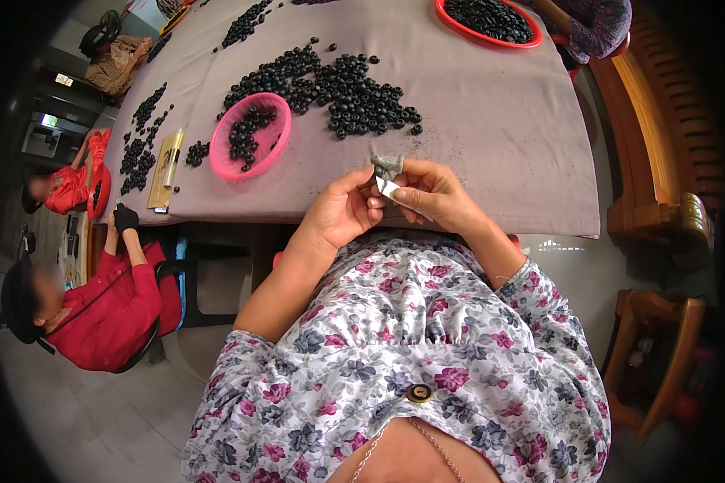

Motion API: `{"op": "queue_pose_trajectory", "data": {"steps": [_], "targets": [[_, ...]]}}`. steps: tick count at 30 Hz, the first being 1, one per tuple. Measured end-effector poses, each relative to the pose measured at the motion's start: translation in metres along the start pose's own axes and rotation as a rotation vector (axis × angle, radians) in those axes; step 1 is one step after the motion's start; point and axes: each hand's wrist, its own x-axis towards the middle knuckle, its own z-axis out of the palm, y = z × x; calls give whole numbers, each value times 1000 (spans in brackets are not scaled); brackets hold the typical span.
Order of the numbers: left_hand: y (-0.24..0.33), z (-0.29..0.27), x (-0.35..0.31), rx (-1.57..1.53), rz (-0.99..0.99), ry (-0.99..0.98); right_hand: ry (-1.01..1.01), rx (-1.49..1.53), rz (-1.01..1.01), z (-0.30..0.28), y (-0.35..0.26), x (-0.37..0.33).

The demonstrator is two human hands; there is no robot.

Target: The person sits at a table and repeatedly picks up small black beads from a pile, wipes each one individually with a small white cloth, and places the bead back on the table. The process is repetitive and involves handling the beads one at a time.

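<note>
Both my hands meet just over the near edge of the cloth-covered table. My right hand (441,196) is closed, its thumb pressing on a small flat white piece (389,190) that may be a strip or a small blade handle. A grey cloth finger cover (387,163) sits at its index fingertip. Close against it, my left hand (338,211) has its thumb and fingers pinched together. Something small and dark shows between the fingertips, too hidden to name. Beyond my hands lies a heap of small round black pieces (366,97), like beads.
A pink mesh basket (286,129) holds more black pieces. Left of it lies a yellowish packet (166,165). A red tray (532,40) of flat black pieces stands far right. A co-worker in red (113,306) sits left; others sit around the table (491,161). A wooden bench (632,145) is right.
</note>
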Motion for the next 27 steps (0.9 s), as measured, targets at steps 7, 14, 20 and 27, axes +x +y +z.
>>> {"op": "queue_pose_trajectory", "data": {"steps": [7,14,20,27], "targets": [[-1,0,-1,-28,-21,-21,-49,42,25,-3,-3,0],[-3,0,-3,-26,-13,-22,-52,42,19,-4,0,0],[-5,-1,-4,-37,3,-14,-53,37,25,-3,-2,0],[-7,-4,-2,-48,3,-15,-56,45,39,-3,-2,0]]}}
